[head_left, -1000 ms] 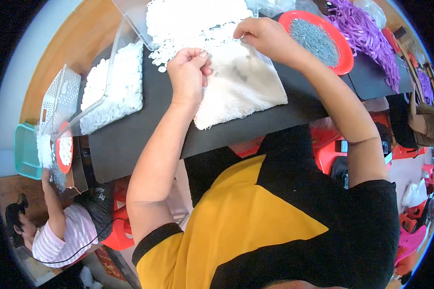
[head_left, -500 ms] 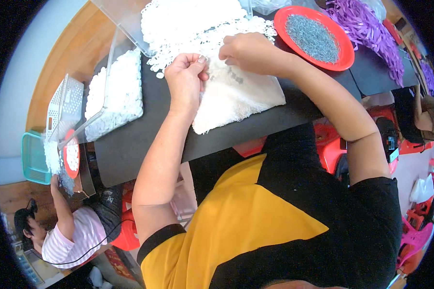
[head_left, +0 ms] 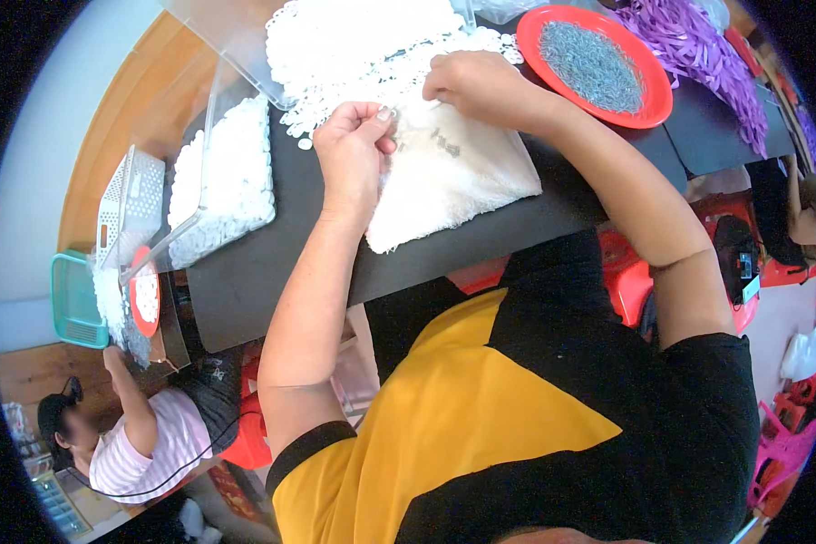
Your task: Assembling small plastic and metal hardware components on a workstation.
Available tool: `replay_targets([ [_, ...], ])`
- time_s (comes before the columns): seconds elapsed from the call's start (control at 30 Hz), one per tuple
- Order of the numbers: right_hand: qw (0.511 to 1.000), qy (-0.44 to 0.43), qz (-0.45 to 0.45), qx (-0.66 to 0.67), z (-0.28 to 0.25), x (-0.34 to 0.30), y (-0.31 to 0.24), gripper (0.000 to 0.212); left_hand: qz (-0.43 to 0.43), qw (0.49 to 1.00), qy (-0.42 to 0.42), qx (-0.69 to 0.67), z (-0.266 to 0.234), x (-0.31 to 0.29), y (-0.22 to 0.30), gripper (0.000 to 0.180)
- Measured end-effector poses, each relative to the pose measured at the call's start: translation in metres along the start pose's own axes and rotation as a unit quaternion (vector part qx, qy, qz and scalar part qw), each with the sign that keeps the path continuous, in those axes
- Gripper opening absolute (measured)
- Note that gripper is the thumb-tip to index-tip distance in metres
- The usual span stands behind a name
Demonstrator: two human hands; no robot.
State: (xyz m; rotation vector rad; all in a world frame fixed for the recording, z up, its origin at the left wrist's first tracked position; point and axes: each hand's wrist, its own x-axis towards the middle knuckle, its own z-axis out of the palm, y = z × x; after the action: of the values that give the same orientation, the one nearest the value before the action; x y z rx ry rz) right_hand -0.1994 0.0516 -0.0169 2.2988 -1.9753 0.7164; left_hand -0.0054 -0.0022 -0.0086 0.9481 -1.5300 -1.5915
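A cream cloth (head_left: 462, 195) lies on the dark table, with a few small grey metal pieces (head_left: 444, 142) on it. My left hand (head_left: 352, 138) is closed over the cloth's left side, its thumb and forefinger pinching a small white piece (head_left: 386, 114). Closed too, my right hand (head_left: 479, 86) hovers at the far edge of the cloth, beside a heap of small white plastic pieces (head_left: 363, 54). Whatever its fingertips hold is too small to make out. To its right stands a red plate (head_left: 659, 86) of thin grey metal pieces (head_left: 589, 68).
Purple ribbons (head_left: 698, 63) are heaped at the far right. On the left stand a clear bin (head_left: 210, 127) full of white pieces, a white perforated basket (head_left: 131, 195) and a green basket (head_left: 77, 304). A person (head_left: 150, 444) in a striped shirt works at lower left.
My right hand has drawn slightly away from the left, toward the right. The left hand keeps its pinch, with the white piece now showing at its fingertips. The whole view has shifted a little.
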Motion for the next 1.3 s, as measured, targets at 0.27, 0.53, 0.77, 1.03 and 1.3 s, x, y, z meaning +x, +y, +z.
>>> replay_targets([
  [0.27, 0.999, 0.013, -0.01, 0.034, -0.002, -0.003, 0.004, 0.015, 0.011, 1.0, -0.007, -0.007, -0.002, 0.002, -0.001, 0.003],
  [0.53, 0.999, -0.008, -0.043, -0.025, -0.005, -0.005, -0.008, 0.012, 0.006, 1.0, -0.009, -0.005, -0.003, 0.001, -0.001, 0.004],
  [0.77, 0.979, 0.076, -0.091, -0.166, 0.01, -0.004, -0.013, 0.009, 0.005, 0.999, -0.021, -0.035, -0.007, 0.002, 0.001, 0.007],
  [1.03, 0.875, -0.032, 0.172, 0.451, -0.018, 0.023, -0.033, 0.017, 0.042, 0.992, -0.032, -0.119, -0.009, 0.002, 0.005, 0.01],
  [1.3, 0.809, 0.047, 0.229, 0.539, -0.008, 0.019, -0.041, 0.018, 0.025, 0.989, -0.036, -0.138, -0.011, 0.004, 0.003, 0.009],
])
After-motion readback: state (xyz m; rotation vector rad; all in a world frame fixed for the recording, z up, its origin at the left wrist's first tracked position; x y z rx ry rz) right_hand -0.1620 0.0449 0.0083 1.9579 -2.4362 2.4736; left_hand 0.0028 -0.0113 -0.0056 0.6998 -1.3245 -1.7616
